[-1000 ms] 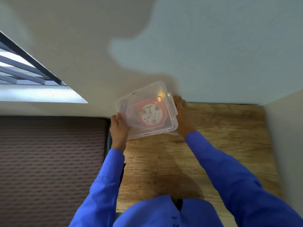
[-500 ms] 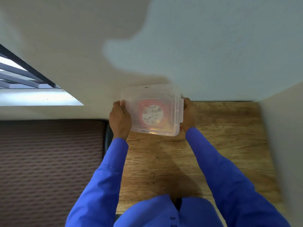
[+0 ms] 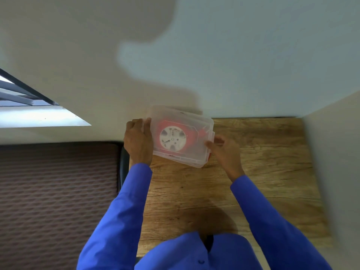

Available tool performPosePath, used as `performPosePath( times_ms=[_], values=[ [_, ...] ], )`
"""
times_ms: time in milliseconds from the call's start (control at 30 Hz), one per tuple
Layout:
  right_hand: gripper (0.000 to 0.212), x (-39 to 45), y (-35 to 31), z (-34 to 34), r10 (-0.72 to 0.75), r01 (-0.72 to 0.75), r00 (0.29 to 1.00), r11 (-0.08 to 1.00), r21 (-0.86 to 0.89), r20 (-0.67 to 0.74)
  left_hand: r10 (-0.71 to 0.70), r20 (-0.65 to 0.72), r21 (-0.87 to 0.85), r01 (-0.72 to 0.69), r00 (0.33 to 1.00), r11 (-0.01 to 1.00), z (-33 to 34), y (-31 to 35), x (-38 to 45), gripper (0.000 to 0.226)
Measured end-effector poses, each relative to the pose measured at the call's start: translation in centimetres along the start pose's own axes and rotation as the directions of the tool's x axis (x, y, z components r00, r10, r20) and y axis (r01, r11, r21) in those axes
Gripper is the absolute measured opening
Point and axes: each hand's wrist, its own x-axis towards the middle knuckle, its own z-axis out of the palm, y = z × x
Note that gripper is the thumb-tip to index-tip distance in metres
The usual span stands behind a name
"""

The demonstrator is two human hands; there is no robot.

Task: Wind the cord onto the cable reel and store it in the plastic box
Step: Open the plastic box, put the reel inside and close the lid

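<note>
Head view looks down on a wooden table (image 3: 253, 182) set into a corner, a pale wall (image 3: 233, 55) behind it, another wall at the right, and a brown patterned surface (image 3: 58, 201) to its left under a window sill (image 3: 39, 119). At the table's far left edge sits the clear plastic box (image 3: 196, 121), lid on, the red cable reel (image 3: 173, 138) inside. The left hand (image 3: 138, 141) wraps the box's left side; the right hand (image 3: 224, 151), fingers loosely curled, touches its right edge.

Colours at the desk (image 3: 263, 172) — wood grain, tan-brown.
The plastic box (image 3: 196, 123) was clear; the cable reel (image 3: 172, 139) red with a white hub; sleeves (image 3: 124, 211) bright blue.
</note>
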Motion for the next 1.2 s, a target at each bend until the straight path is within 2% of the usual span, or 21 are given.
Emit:
performPosePath(
  times_ms=[100, 200, 333, 467, 567, 667, 767, 833, 900, 933, 967, 1033, 1067, 1133, 1200],
  values=[
    [0.021, -0.2, -0.4, 1.3, -0.039, 0.03, 0.994, 0.995, -0.09, -0.103, -0.052, 0.002, -0.033, 0.052, 0.999, 0.998, -0.2, -0.1, 0.0, 0.036],
    [0.018, -0.2, -0.4, 1.8, -0.025, 0.014, 0.989, 0.997, -0.077, -0.148, -0.074, 0.028, 0.005, 0.074, 0.997, 0.997, -0.5, -0.5, 1.2, 0.045],
    [0.016, 1.3, -1.3, 1.6, -0.064, 0.056, 0.987, 0.997, -0.055, -0.146, -0.126, 0.019, 0.028, 0.125, 0.992, 0.992, -0.7, -0.7, 1.8, 0.063],
    [0.014, 4.4, -3.2, 2.4, -0.066, 0.044, 0.986, 0.988, -0.145, -0.154, -0.188, 0.022, -0.03, 0.188, 0.982, 0.982, -0.9, -1.6, 0.7, 0.059],
    [0.014, 4.5, -3.5, 2.6, -0.088, 0.064, 0.986, 0.984, -0.167, -0.141, -0.16, 0.08, -0.108, 0.168, 0.984, 0.98, -1.0, -2.4, -0.3, 0.052],
    [0.014, 3.6, -2.8, 2.2, -0.087, 0.081, 0.99, 0.995, -0.055, -0.115, -0.137, 0.112, -0.184, 0.156, 0.984, 0.97, -1.0, -2.9, -1.2, 0.047],
    [0.018, 3.0, -1.5, 2.2, -0.036, 0.042, 0.996, 0.997, 0.062, -0.084, -0.169, 0.144, -0.257, 0.201, 0.975, 0.945, -1.1, -3.5, -1.6, 0.048],
    [0.019, 3.2, -0.9, 2.2, 0.051, -0.035, 0.995, 0.983, 0.179, -0.084, -0.198, 0.153, -0.285, 0.235, 0.968, 0.929, -1.3, -3.5, -1.7, 0.049],
    [0.022, 3.8, -0.8, 2.2, 0.206, -0.187, 0.978, 0.94, 0.287, -0.036, -0.239, 0.174, -0.29, 0.282, 0.955, 0.915, -1.3, -3.6, -1.5, 0.053],
    [0.03, 4.1, -0.7, 2.2, 0.285, -0.277, 0.958, 0.9, 0.335, 0.029, -0.285, 0.22, -0.334, 0.346, 0.933, 0.877, -1.2, -3.4, -1.2, 0.056],
    [0.038, 4.6, -0.7, 2.0, 0.35, -0.371, 0.928, 0.851, 0.372, 0.125, -0.344, 0.309, -0.415, 0.452, 0.886, 0.79, -1.0, -3.1, -0.9, 0.057],
    [0.045, 5.4, -0.8, 1.3, 0.39, -0.503, 0.856, 0.779, 0.374, 0.34, -0.394, 0.547, -0.532, 0.67, 0.739, 0.518, -0.6, -2.6, 0.1, 0.05],
    [0.043, 5.8, -0.9, 0.9, 0.374, -0.519, 0.836, 0.776, 0.359, 0.402, -0.391, 0.609, -0.53, 0.721, 0.69, 0.447, -0.5, -2.5, 0.7, 0.044],
    [0.032, 6.7, -1.5, 0.4, 0.358, -0.486, 0.854, 0.809, 0.331, 0.379, -0.411, 0.653, -0.491, 0.768, 0.637, 0.41, -0.7, -2.6, 1.7, 0.033],
    [0.01, 7.0, -2.2, 0.8, 0.284, -0.316, 0.938, 0.935, 0.159, 0.198, -0.416, 0.704, -0.467, 0.817, 0.575, 0.338, -1.0, -2.7, 2.3, 0.043]
  ],
)
